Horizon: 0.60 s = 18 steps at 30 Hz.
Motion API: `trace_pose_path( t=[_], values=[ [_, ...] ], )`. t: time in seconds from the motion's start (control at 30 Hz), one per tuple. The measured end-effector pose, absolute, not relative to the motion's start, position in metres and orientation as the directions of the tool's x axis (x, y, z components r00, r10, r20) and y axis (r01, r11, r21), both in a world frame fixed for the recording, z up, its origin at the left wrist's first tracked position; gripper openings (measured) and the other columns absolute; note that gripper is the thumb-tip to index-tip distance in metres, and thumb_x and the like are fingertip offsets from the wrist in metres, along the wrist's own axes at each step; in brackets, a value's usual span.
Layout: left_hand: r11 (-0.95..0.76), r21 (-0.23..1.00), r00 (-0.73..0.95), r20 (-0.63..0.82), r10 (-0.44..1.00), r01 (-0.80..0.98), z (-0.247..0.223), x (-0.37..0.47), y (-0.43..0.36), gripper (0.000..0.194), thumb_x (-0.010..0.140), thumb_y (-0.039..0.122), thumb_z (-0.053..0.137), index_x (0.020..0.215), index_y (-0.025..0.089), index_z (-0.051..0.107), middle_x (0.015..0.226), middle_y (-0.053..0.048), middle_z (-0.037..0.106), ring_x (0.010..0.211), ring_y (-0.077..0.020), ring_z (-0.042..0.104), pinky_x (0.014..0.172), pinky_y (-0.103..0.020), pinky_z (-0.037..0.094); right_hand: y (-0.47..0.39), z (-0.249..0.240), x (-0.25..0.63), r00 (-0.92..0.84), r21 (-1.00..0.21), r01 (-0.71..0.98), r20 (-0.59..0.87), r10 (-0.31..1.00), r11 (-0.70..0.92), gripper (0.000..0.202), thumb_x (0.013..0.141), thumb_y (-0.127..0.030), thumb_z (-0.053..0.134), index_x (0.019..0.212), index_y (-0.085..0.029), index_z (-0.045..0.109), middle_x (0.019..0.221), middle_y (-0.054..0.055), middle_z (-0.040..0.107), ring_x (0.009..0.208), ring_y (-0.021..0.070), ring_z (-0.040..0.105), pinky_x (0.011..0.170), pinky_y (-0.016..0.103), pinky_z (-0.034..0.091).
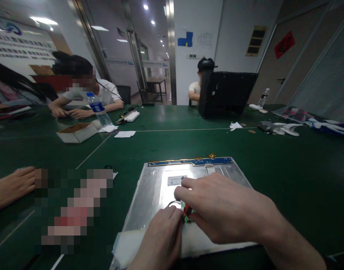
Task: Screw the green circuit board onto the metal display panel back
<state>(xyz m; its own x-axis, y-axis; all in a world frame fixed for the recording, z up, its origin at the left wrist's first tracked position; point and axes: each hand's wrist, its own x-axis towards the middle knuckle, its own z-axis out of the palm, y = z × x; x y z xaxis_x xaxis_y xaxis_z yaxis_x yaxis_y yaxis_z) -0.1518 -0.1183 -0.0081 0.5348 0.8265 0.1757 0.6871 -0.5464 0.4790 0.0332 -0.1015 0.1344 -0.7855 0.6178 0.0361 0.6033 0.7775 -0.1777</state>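
Note:
A flat display panel [149, 191] lies on the green table in front of me, its silvery metal back facing up. A blue circuit strip [172, 162] runs along its far edge. My right hand [217, 206] is closed around a red-and-black tool [187, 209], perhaps a screwdriver, which it mostly hides. The tool is over a small green circuit board [186, 218] near the panel's middle. My left hand [163, 234] rests on the near part of the panel, fingers together at the board's left side beside a thin black wire [174, 202]. Whatever those fingertips pinch is hidden.
Another person's hand [14, 187] lies at the left, beside a blurred-out patch. Farther off are an open box [76, 133], a water bottle [99, 108] and a white device [132, 116]. A black monitor-like case [228, 93] stands at the back; gloves [284, 128] lie right. People sit across the table.

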Motion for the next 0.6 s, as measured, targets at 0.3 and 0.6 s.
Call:
trace_pose_path(
  t=[0.3, 0.6],
  values=[
    [-0.554, 0.456, 0.557, 0.143, 0.818, 0.697, -0.0095, -0.1516, -0.1194, 0.022, 0.086, 0.011, 0.036, 0.091, 0.019, 0.056, 0.091, -0.011, 0.064, 0.083, -0.0245, 0.061, 0.073, -0.037, 0.051, -0.0987, 0.1319, 0.0322, -0.757, -0.126, 0.641, 0.053, 0.651, 0.757, 0.010, 0.084, -0.017, 0.055, 0.094, -0.019, 0.054, 0.082, 0.002, 0.064, 0.065, 0.0146, 0.055, 0.050, 0.030, 0.026],
    [-0.542, 0.503, 0.534, 0.175, 0.827, 0.674, -0.0074, -0.1518, -0.1186, 0.021, 0.086, 0.013, 0.039, 0.090, 0.020, 0.058, 0.088, -0.009, 0.064, 0.083, -0.0230, 0.062, 0.076, -0.035, 0.051, -0.1007, 0.1347, 0.0335, -0.769, -0.167, 0.623, 0.047, 0.637, 0.764, 0.013, 0.083, -0.021, 0.055, 0.096, -0.018, 0.054, 0.088, 0.004, 0.063, 0.066, 0.0154, 0.052, 0.050, 0.029, 0.029]
  ],
)
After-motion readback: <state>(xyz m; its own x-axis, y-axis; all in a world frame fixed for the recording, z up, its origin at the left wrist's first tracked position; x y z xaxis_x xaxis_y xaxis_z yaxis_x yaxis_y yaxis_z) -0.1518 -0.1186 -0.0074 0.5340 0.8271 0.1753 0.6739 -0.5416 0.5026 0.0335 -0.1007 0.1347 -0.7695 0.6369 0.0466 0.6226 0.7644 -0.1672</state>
